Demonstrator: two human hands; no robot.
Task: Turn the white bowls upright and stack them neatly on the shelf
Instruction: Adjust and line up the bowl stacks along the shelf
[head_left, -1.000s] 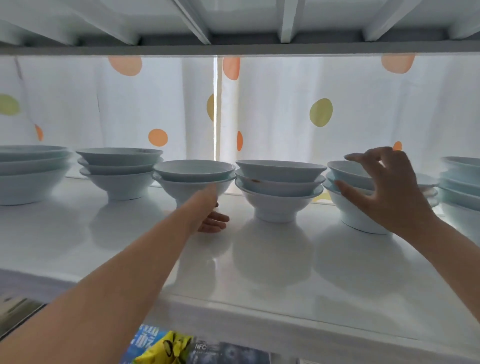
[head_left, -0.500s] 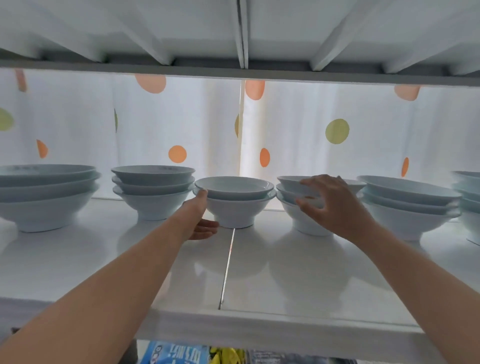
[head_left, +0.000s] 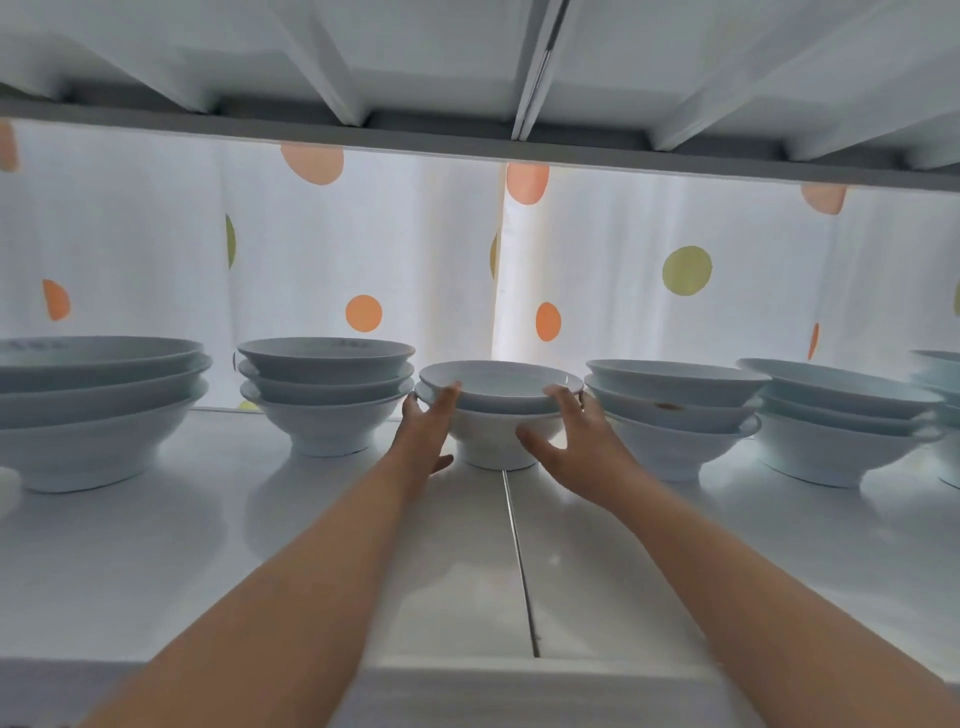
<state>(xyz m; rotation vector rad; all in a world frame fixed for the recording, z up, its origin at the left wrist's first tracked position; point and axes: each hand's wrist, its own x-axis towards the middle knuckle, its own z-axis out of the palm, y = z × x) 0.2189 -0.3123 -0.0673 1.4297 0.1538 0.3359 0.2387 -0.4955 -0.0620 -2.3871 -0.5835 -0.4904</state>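
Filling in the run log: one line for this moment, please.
left hand + right hand: gripping centre two-bowl stack | bowls upright | on shelf

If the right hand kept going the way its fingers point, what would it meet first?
The right hand already sits against the middle two-bowl stack. Going on, it would probably press into that stack's rim, though depth is unclear.

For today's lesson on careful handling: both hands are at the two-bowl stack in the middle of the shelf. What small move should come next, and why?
Probably nudge the top bowl level: it sits slightly tilted in the lower bowl, and the left hand and right hand already flank its rim.
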